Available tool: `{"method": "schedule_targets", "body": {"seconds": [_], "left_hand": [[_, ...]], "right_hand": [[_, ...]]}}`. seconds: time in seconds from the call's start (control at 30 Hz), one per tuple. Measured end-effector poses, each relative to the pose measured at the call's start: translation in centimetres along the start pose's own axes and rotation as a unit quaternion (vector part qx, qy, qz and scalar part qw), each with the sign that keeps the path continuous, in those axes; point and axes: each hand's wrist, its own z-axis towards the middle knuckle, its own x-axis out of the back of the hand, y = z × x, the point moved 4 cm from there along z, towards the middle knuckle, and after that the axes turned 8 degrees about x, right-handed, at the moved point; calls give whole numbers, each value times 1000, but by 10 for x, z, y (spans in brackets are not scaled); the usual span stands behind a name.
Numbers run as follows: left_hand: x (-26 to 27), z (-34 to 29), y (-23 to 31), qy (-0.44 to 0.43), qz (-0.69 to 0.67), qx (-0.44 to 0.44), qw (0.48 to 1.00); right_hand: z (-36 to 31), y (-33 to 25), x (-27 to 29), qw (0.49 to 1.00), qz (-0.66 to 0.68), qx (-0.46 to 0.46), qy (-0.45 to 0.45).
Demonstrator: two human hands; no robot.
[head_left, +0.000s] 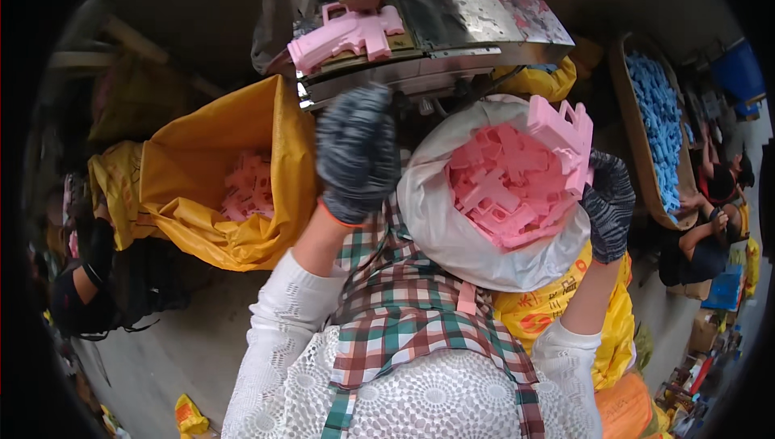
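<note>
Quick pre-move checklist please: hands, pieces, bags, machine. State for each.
1. Right hand has a grip on a pink gun-shaped piece: ok, held up at the right side of the white bag.
2. Left hand free: cannot tell; it looks curled, and the palm side is hidden.
3. Machine free of pieces: not ok; another pink piece sits on it.
4. White bag's mouth open: ok, with many pink pieces visible inside.
5. Yellow bag on the left open: ok, with some pink pieces inside.
6. Both hands gloved: ok.
</note>
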Motion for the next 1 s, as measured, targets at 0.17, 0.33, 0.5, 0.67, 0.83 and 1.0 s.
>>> {"method": "schedule_targets", "body": {"seconds": [0.17,0.33,0.5,0.67,0.83,1.0], "left_hand": [[43,51,-39,109,200,17,974],[28,98,-66,-261,244,176,917],[29,81,-61,-147,360,29,921],[78,15,-72,-30,358,44,932],[170,-55,-147,-45,516,192,833],[175,-81,-170,-224,529,302,761]], "right_hand": [[15,-9,-36,991,89,10,-101],[48,-34,-79,984,8,103,-143],[99,-55,-134,965,12,202,-166],[146,-43,-187,945,27,239,-222],[190,-23,-221,909,-129,281,-278],[160,-43,-186,916,-144,325,-187]]}}
